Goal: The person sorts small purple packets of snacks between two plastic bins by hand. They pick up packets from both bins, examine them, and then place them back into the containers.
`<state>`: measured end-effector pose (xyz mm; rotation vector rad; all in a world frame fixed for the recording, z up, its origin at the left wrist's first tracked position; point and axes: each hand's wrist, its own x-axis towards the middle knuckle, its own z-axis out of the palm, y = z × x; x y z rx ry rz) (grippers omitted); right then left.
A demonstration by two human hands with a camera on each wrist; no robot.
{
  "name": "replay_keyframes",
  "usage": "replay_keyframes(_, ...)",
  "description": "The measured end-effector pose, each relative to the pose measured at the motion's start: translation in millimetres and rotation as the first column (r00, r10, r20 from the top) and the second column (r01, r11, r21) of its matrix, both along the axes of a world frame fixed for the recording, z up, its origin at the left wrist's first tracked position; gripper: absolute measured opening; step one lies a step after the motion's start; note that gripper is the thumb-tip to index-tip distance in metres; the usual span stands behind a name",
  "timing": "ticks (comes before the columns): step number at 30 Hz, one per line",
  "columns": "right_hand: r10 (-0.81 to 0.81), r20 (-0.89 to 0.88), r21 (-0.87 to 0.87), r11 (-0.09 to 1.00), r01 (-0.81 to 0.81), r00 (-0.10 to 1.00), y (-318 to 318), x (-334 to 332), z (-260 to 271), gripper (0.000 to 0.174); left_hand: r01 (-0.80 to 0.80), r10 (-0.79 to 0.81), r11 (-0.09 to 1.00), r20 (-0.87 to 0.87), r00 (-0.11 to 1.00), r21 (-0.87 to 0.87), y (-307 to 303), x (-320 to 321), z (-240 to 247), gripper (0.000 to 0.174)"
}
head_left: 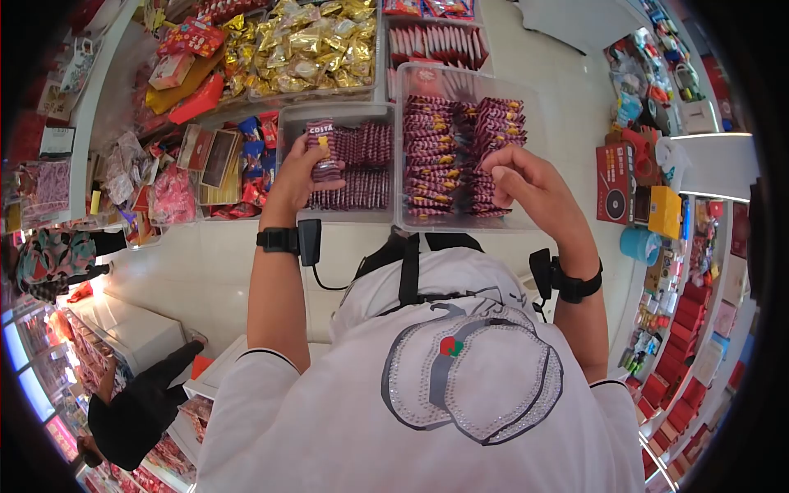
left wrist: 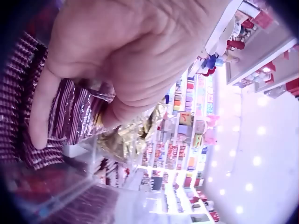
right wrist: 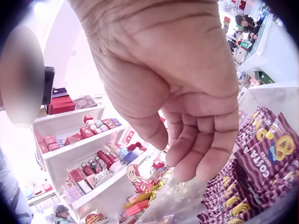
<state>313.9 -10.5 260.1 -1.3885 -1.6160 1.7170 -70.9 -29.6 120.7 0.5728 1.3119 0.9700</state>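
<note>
In the head view the left hand (head_left: 293, 178) grips several striped maroon packets (head_left: 326, 168) over the smaller clear bin (head_left: 288, 123); the top one reads COSTA. Its thumb and fingers lie around the packets (left wrist: 77, 114) in the left wrist view. More packets stand in two rows (head_left: 362, 189) in that bin. The right hand (head_left: 534, 182) hovers over the right edge of the larger clear bin (head_left: 460, 223), which holds two rows of the same packets (head_left: 431, 156). Seen from the right wrist, that hand (right wrist: 173, 79) has bent fingers with nothing between them, beside the packets (right wrist: 266, 158).
Gold-wrapped items (head_left: 316, 45) fill a bin behind, with a bin of red and white packets (head_left: 436, 45) beside it. Red envelopes and boxes (head_left: 193, 74) lie at the back left. Shelves (head_left: 707, 329) stand at the right. A person in black (head_left: 136, 411) is at the lower left.
</note>
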Motion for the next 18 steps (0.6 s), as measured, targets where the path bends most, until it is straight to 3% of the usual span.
replay_keyframes(2, 0.013, -0.003, -0.004, 1.000, -0.013, 1.000, 4, -11, 3, 0.019, -0.003, 0.001, 0.998, 0.040, 0.999, 0.065, -10, 12, 36, 0.055)
replay_keyframes(7, 0.137, -0.039, 0.051, 0.989, -0.135, 0.990, 14, -45, 10, 0.032, 0.115, -0.055, 0.967, -0.255, 0.965, 0.229, -24, 41, 90, 0.051)
replay_keyframes(9, 0.179, -0.035, 0.143, 0.975, -0.172, 0.983, 16, -59, 12, 0.043, 0.227, -0.115, 0.937, -0.382, 0.917, 0.264, -26, 50, 97, 0.046)
replay_keyframes(12, 0.229, -0.014, 0.263, 0.940, -0.217, 0.973, 18, -77, 14, 0.062, 0.364, -0.075, 0.848, -0.595, 0.800, 0.384, -29, 66, 107, 0.041)
replay_keyframes(15, 0.218, -0.057, 0.302, 0.934, -0.191, 0.974, 19, -87, 8, 0.059, 0.437, -0.056, 0.799, -0.672, 0.738, 0.413, -32, 80, 115, 0.041)
replay_keyframes(18, 0.282, 0.016, 0.408, 0.874, -0.264, 0.959, 25, -89, -6, 0.053, 0.477, -0.030, 0.766, -0.718, 0.696, 0.430, -31, 86, 115, 0.042)
